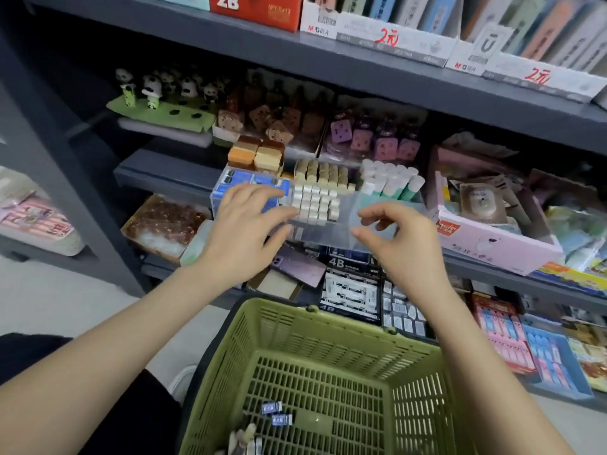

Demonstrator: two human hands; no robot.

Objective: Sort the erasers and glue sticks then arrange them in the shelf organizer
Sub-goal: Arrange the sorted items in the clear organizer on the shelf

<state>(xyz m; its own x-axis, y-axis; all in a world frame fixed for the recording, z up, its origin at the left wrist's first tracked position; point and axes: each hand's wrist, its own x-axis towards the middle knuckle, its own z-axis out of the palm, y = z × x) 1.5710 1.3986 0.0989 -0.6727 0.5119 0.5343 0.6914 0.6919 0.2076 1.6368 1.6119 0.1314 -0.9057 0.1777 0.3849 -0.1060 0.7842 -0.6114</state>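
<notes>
A clear plastic shelf organizer [331, 236] stands on the middle shelf. It holds blue-wrapped erasers [249, 180] at the left, rows of white erasers [315, 200] in the middle, and white-capped green glue sticks [391, 182] at the right. My left hand [243, 231] lies over the blue erasers with its fingers stretched across the organizer's front. My right hand [394, 238] is in front of the organizer's right compartment, fingers curled, thumb and forefinger close together; what it pinches I cannot tell. A green basket [410, 353] below holds two wrapped erasers [277, 413] and several sticks [243, 441].
Panda figures [157, 87] and brown and purple character erasers [371, 139] fill the shelf behind. A pink box [492, 241] stands right of the organizer, a tray of brown items [164, 221] to its left. 4B eraser boxes [351, 287] sit on the lower shelf. A grey shelf board [361, 67] hangs overhead.
</notes>
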